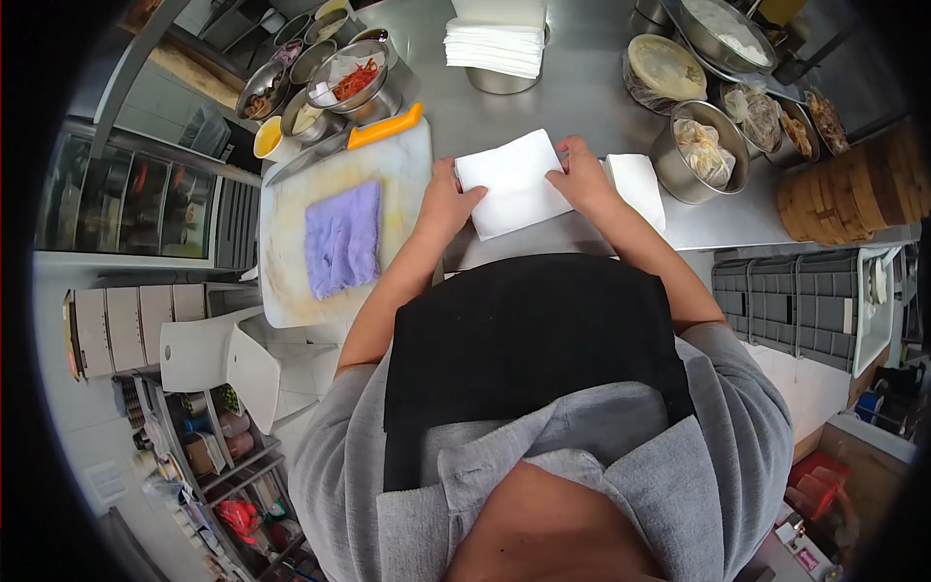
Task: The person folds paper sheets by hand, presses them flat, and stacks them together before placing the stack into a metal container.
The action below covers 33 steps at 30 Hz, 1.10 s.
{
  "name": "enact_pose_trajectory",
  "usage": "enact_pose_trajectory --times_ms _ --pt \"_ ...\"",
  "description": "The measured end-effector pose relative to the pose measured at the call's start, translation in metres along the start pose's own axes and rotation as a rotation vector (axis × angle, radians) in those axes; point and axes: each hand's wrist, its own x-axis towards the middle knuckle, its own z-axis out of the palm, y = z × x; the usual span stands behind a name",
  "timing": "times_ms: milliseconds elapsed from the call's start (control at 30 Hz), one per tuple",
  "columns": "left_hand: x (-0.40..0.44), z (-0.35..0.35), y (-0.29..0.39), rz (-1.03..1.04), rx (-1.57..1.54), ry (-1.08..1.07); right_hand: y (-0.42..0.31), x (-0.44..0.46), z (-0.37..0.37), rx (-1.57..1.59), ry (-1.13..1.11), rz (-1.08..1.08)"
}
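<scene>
Between my two hands is a white paper napkin (514, 186), held by its left and right edges above the steel counter. My left hand (451, 202) pinches its left side, thumb lying on top. My right hand (585, 179) grips the right side the same way, thumb on the upper face. Just right of my right hand lies another folded white napkin or small stack (636, 189), partly hidden by my forearm. Further back, a thick stack of white napkins (495, 48) rests on a round steel container (502, 83).
On the left, a white cutting board (281, 267) carries a purple cloth (343, 239) and an orange-handled knife (386, 127). Steel bowls of food (347, 80) stand behind it. To the right are a steel pot with a plastic bag (700, 153) and bamboo steamers (849, 194).
</scene>
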Motion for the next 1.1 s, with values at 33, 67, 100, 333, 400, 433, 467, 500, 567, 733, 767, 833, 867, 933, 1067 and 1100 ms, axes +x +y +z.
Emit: enact_pose_trajectory --times_ms 33,67,100,333,400,433,467,500,567,733,767,833,867,933,1067,1100 --pt "-0.002 0.000 0.004 -0.039 0.023 -0.009 -0.003 0.000 -0.001 -0.026 -0.038 0.031" --pt "0.000 0.001 0.001 -0.026 0.042 -0.004 -0.007 -0.001 -0.003 -0.052 -0.074 0.062" --pt "0.002 0.004 -0.004 -0.014 0.062 0.000 -0.011 -0.002 -0.004 -0.077 -0.111 0.094" --pt "0.004 0.010 -0.014 0.017 0.054 0.024 -0.004 -0.002 -0.002 -0.126 -0.126 0.069" --pt "0.007 0.012 -0.018 -0.002 0.049 0.032 -0.009 -0.002 -0.005 -0.115 -0.129 0.090" --pt "0.008 0.013 -0.020 -0.011 0.047 0.037 -0.009 -0.001 -0.005 -0.112 -0.125 0.085" --pt "0.009 0.013 -0.022 0.003 0.047 0.043 -0.009 -0.002 -0.004 -0.110 -0.122 0.080" --pt "0.009 0.013 -0.024 0.016 0.047 0.048 -0.009 -0.002 -0.003 -0.107 -0.118 0.076" --pt "0.010 0.014 -0.026 0.029 0.047 0.051 -0.006 0.000 0.000 -0.137 -0.111 0.068" --pt "0.006 0.012 -0.014 -0.015 0.061 0.024 -0.005 0.006 0.001 -0.183 -0.128 0.102" --pt "0.003 0.012 -0.009 0.022 0.126 0.074 -0.005 0.007 0.001 -0.186 -0.137 0.106" --pt "-0.007 0.014 0.005 0.098 0.258 0.174 -0.006 0.006 -0.001 -0.204 -0.133 0.094" --pt "-0.014 0.014 0.015 0.132 0.361 0.195 -0.007 0.003 -0.001 -0.219 -0.120 0.078" --pt "-0.026 0.011 0.039 0.201 0.564 0.236 -0.017 -0.006 -0.005 -0.314 -0.056 -0.023" --pt "-0.015 0.028 0.025 0.514 0.676 0.072 -0.041 -0.018 0.005 -0.193 0.050 -0.382" --pt "-0.008 0.042 0.008 0.550 0.707 0.011 -0.044 -0.018 0.012 -0.055 0.054 -0.473"
